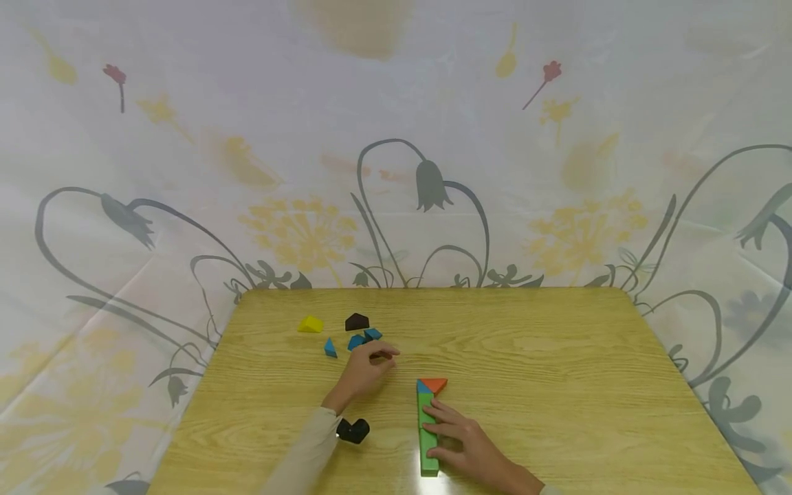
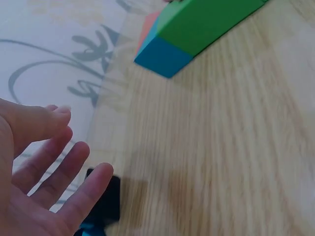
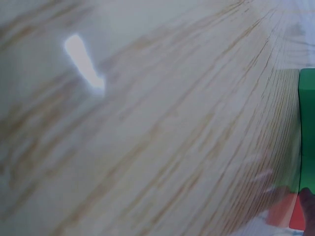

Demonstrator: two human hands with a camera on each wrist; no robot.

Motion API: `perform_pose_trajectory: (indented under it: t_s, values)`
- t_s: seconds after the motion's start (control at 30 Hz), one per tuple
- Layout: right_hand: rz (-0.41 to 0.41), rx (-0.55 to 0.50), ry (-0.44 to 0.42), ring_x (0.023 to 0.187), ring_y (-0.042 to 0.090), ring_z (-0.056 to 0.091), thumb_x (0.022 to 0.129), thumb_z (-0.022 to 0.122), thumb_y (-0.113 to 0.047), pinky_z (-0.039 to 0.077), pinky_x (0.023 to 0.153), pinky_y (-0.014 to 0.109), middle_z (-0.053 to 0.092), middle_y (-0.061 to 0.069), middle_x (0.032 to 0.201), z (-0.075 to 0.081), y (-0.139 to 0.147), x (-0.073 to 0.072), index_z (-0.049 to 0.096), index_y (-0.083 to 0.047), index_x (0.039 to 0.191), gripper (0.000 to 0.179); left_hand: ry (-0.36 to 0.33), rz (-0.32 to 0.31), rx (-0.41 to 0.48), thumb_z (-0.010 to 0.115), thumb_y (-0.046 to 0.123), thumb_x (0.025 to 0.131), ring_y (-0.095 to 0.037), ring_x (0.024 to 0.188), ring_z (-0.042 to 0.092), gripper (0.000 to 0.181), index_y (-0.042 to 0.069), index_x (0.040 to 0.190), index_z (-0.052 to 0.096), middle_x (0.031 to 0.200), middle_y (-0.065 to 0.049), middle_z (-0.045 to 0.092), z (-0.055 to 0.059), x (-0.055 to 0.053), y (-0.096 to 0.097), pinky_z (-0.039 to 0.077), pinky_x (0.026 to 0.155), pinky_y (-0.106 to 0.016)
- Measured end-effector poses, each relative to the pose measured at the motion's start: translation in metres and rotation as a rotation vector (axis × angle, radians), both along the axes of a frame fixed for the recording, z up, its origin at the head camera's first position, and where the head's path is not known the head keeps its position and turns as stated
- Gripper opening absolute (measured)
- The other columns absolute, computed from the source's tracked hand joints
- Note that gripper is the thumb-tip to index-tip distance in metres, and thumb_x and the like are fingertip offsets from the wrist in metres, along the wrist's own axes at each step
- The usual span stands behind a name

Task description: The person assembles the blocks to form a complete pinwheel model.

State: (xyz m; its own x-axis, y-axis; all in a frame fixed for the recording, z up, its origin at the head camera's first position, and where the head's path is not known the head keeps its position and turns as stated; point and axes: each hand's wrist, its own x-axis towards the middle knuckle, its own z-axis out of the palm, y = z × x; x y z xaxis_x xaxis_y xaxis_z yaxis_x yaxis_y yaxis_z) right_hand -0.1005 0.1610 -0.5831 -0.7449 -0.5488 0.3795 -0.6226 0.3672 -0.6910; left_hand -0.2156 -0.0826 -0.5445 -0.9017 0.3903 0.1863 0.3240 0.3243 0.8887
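Observation:
Two green blocks [image 1: 428,447] lie end to end in a line toward the front of the table. At their far end sit a blue triangular block [image 1: 422,388] and an orange triangular block [image 1: 436,385], side by side. My right hand [image 1: 470,443] rests its spread fingertips along the green blocks from the right. My left hand [image 1: 365,368] hovers left of this row, beside several small blue blocks [image 1: 356,342] that it partly covers. Its fingers are loosely bent and hold nothing; in the left wrist view a black block [image 2: 106,201] shows behind the fingertips.
Farther back on the left are a yellow block [image 1: 311,324], a dark block [image 1: 357,322] and a separate blue triangular block [image 1: 331,348]. A black wrist camera [image 1: 354,431] sits at my left sleeve. Behind the wooden table [image 1: 526,344] hangs a flower-patterned cloth [image 1: 495,227].

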Motion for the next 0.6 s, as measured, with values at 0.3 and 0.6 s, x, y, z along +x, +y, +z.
perform_pose_trajectory:
  t_s: [0.3,0.6]
  values:
    - [-0.001,0.001,0.021,0.128,0.041,0.040,0.085,0.070,-0.025,0.040,0.102,0.038,0.051,0.016,0.136,0.002,-0.002,0.001,0.065,-0.003,0.119,0.041,-0.022,0.174,-0.036,0.067,0.005,0.087,-0.025,0.090,0.057,0.020,0.003,0.107,0.068,0.099,-0.008,0.062,0.004,-0.006,-0.032,0.050,0.073,-0.030]
    - [-0.004,0.002,-0.028,0.130,0.039,0.037,0.087,0.066,-0.030,0.039,0.103,0.039,0.048,0.012,0.139,0.001,-0.001,0.000,0.064,-0.004,0.121,0.043,0.000,0.330,-0.025,0.070,0.000,0.084,-0.034,0.100,0.057,0.024,0.001,0.108,0.068,0.108,-0.015,0.063,-0.003,-0.012,-0.049,0.051,0.080,-0.045]
